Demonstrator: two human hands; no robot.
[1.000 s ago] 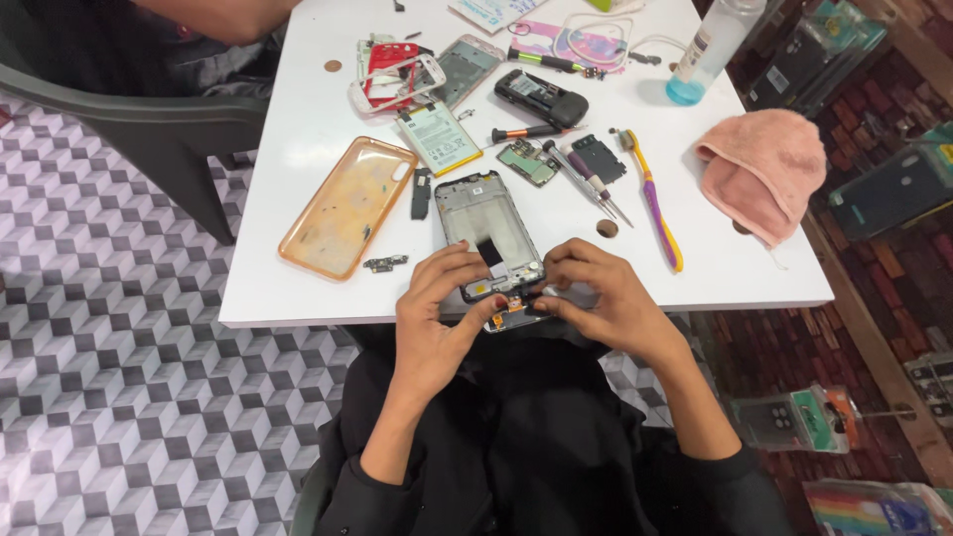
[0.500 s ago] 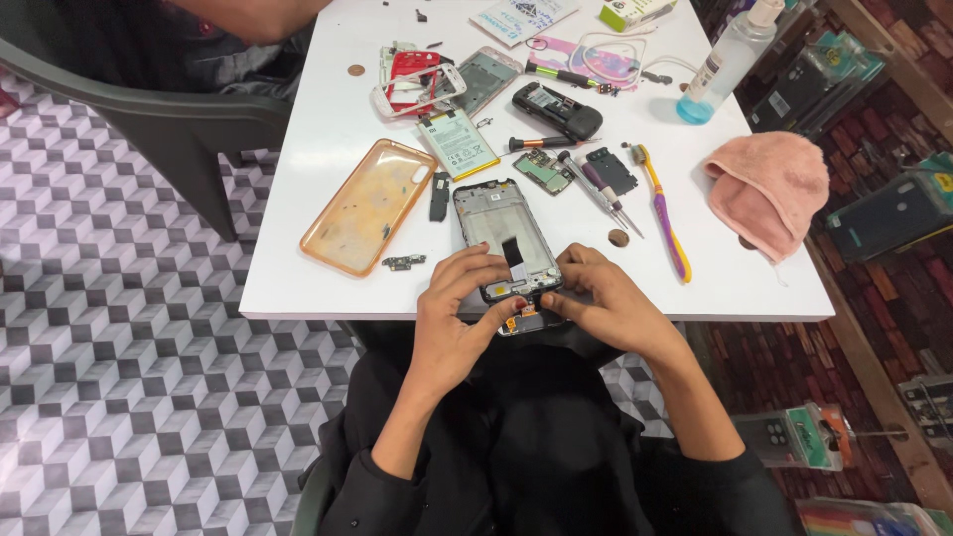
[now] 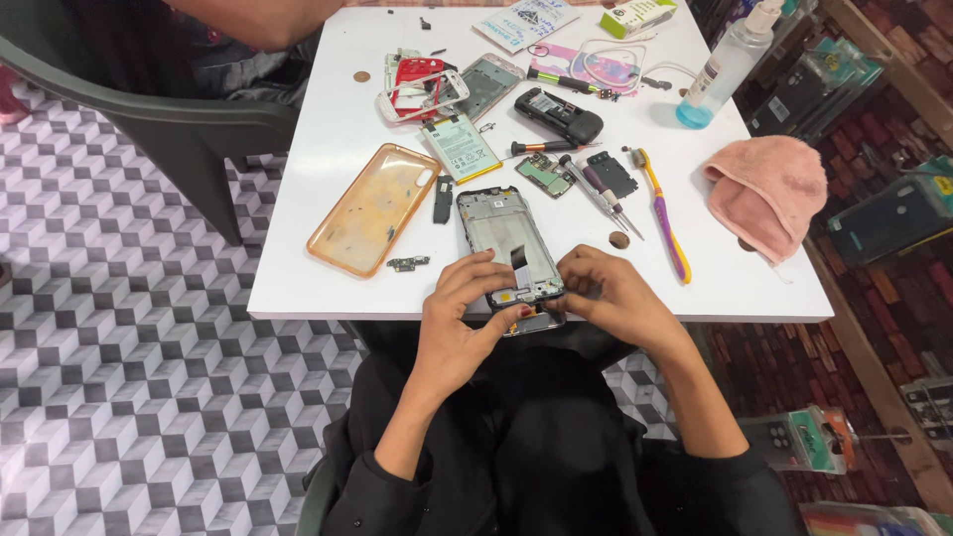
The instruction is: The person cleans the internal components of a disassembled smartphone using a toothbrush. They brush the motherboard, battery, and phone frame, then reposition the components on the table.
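We hold the opened black smartphone frame (image 3: 506, 243) by its lower end, at the near edge of the white rectangular table (image 3: 318, 199). Our left hand (image 3: 462, 323) is closed on the frame's lower left corner, thumb underneath and fingers curled over the top. Our right hand (image 3: 611, 298) pinches the lower right corner, its fingertips pressed to the bottom edge; whether it also holds a small part there, we cannot tell.

The frame lies face-open, its upper end resting on the table and its lower end reaching just past the table's edge over our lap. Just left of the frame sits a small black narrow component (image 3: 443, 201), and further left a translucent orange soft phone case (image 3: 372, 208). Above the frame lies a flat white-labelled battery (image 3: 460, 147). Just right of the frame's top are a green circuit board (image 3: 541, 175) and a metal-tipped screwdriver (image 3: 601, 194), then a purple and yellow toothbrush (image 3: 663, 213). Well to the right of the frame lies a folded pink cloth (image 3: 769, 194).
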